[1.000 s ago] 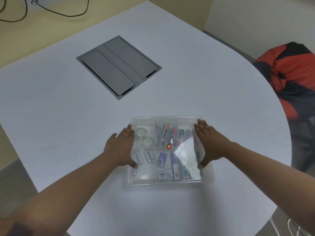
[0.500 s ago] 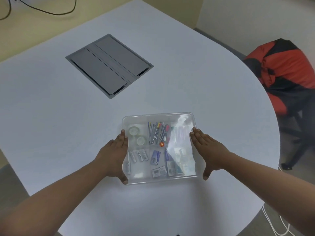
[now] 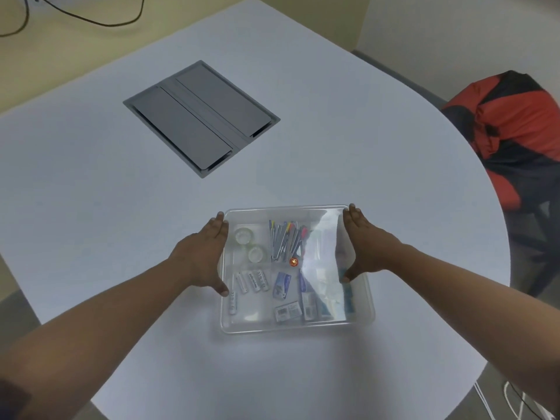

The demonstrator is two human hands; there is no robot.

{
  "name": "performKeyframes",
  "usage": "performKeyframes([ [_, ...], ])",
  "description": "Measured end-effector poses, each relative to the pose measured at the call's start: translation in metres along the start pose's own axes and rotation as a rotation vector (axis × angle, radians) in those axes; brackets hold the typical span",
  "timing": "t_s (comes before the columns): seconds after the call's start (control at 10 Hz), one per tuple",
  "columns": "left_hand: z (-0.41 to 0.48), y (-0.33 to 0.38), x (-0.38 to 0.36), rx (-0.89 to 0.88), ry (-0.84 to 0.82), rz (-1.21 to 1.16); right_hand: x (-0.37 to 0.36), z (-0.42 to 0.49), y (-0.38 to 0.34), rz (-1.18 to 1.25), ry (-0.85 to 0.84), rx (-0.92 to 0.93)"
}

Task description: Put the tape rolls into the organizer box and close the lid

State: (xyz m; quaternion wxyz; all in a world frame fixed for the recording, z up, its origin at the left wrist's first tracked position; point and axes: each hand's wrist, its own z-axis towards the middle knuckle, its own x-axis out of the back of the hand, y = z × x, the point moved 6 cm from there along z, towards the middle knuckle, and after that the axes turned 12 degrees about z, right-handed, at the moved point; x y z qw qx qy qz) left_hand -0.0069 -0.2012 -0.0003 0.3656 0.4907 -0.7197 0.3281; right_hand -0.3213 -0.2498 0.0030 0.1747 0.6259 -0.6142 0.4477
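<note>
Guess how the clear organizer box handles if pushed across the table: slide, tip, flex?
The organizer box is low and wide, so it probably slides rather than tips. Its thin clear walls may flex slightly. The loose batteries and pens inside would likely rattle or roll.

White table [image 3: 303, 116] – beige wall [image 3: 75, 56] behind

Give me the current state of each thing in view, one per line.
organizer box: clear lid resting on top
tape rolls: two, inside the far-left compartment
left hand: flat against the box's left edge
right hand: flat against the box's right edge
cable hatch: both flaps shut
</note>
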Motion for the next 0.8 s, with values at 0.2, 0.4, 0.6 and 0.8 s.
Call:
performKeyframes([
  [0.2, 0.015, -0.003, -0.004, -0.021, -0.04, 0.02, -0.008, 0.01, 0.004, -0.02, -0.016, -0.014],
  [0.4, 0.021, -0.006, -0.009, -0.018, -0.052, 0.063, -0.011, 0.014, 0.011, 0.022, -0.023, 0.027],
  [0.6, 0.014, 0.002, 0.003, 0.031, -0.087, 0.124, -0.003, 0.007, 0.004, -0.078, -0.022, 0.001],
  [0.8, 0.0, 0.017, 0.029, 0.097, 0.015, 0.12, 0.002, -0.007, -0.016, -0.177, 0.086, 0.042],
])
